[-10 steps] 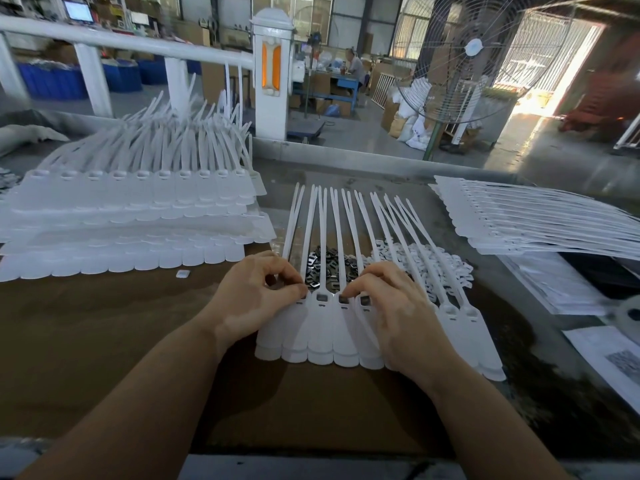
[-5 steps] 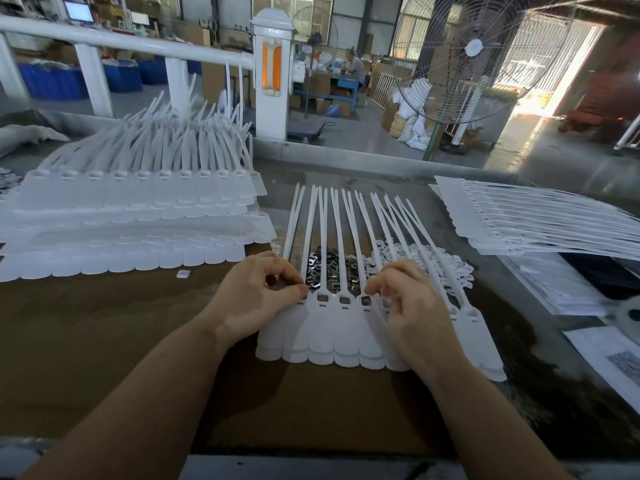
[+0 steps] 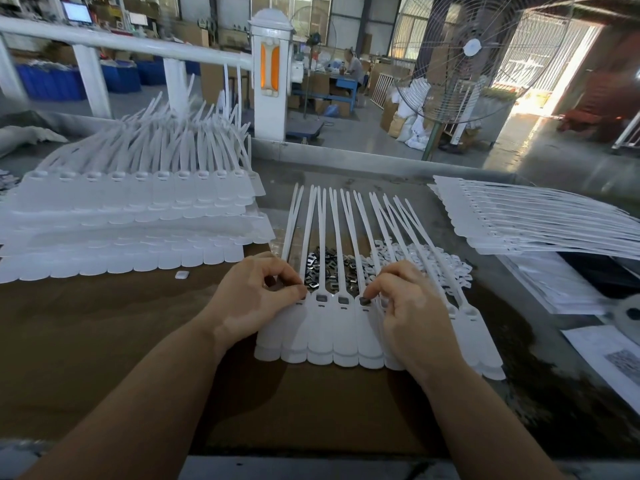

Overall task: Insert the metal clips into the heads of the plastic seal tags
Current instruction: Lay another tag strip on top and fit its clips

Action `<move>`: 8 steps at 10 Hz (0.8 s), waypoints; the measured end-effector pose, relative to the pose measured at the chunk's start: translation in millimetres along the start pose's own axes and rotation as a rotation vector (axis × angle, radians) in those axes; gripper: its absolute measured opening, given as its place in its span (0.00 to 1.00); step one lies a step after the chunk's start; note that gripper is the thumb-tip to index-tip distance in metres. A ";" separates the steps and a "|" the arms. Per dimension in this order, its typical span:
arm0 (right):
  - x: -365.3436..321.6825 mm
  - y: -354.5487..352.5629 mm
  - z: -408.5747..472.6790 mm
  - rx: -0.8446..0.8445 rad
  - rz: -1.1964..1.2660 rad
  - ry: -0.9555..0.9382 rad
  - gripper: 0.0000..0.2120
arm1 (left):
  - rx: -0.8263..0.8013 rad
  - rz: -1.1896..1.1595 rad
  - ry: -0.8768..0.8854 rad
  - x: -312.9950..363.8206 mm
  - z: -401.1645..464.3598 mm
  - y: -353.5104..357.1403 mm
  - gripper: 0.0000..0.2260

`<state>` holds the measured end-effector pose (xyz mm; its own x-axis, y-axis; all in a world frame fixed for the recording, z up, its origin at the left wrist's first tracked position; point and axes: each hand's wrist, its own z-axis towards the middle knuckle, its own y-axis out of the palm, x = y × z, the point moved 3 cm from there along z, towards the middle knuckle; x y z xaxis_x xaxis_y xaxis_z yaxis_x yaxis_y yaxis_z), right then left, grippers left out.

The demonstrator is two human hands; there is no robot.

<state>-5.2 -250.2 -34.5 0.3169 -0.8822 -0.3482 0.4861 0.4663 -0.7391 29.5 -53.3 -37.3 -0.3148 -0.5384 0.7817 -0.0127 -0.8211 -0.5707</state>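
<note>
A joined row of white plastic seal tags [image 3: 346, 344] lies on brown cardboard, straps pointing away from me. Three heads in the middle show grey metal clips [image 3: 343, 300] seated in them. A loose heap of metal clips [image 3: 330, 268] lies under the straps. My left hand [image 3: 252, 303] has curled fingers around the leftmost straps, and its thumb rests on a tag head. My right hand [image 3: 412, 313] is curled over the heads to the right. Its index fingertip and thumb pinch a clip [image 3: 364, 301] at a head. The heads beneath this hand are hidden.
Tall stacks of tag rows [image 3: 131, 216] fill the left. More rows [image 3: 540, 223] lie fanned at the right. Small white plastic pieces [image 3: 446, 268] are heaped beside the clips. Papers [image 3: 609, 358] sit at the right edge. A standing fan [image 3: 460, 57] is beyond the table.
My right hand has moved one tag to the right along the row, leaving one more head with a clip in view. My left hand has stayed put.
</note>
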 end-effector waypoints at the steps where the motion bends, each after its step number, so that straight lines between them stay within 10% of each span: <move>1: 1.4 2.2 -0.8 -0.022 -0.042 -0.001 0.13 | -0.001 0.004 0.002 0.4 -0.1 0.0 0.03; 8: 1.2 -1.3 0.2 -0.016 0.116 0.035 0.14 | -0.010 -0.020 -0.015 -1.0 -0.4 0.0 0.03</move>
<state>-5.2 -251.8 -33.8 0.3420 -0.8242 -0.4515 0.4344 0.5647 -0.7017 29.4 -52.6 -38.1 -0.3005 -0.5244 0.7967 -0.0284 -0.8300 -0.5570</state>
